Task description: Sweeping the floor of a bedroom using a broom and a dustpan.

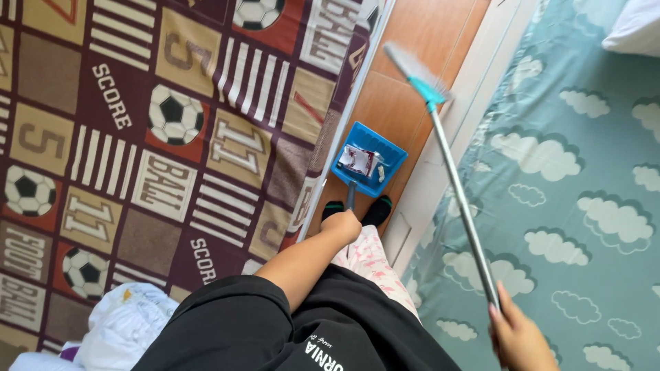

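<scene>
While the left hand (342,225) closes in a fist around the upright handle of a blue dustpan (369,159), the right hand (519,338) wraps the lower end of a broom (454,180), whose thin metal pole slants up to a teal head with pale bristles. The dustpan rests on the orange wooden floor (405,62) just ahead of two dark-socked feet (377,209); it looks like light, stiff plastic, best steered by its handle and kept level. Inside it lies a crumpled wrapper (360,160), white with red patches, apparently flimsy. The broom seems light and rigid, though its smooth pole may slip. Left lies a maroon football-patterned rug (151,130); right, a teal cloud-print bedsheet (577,192).
</scene>
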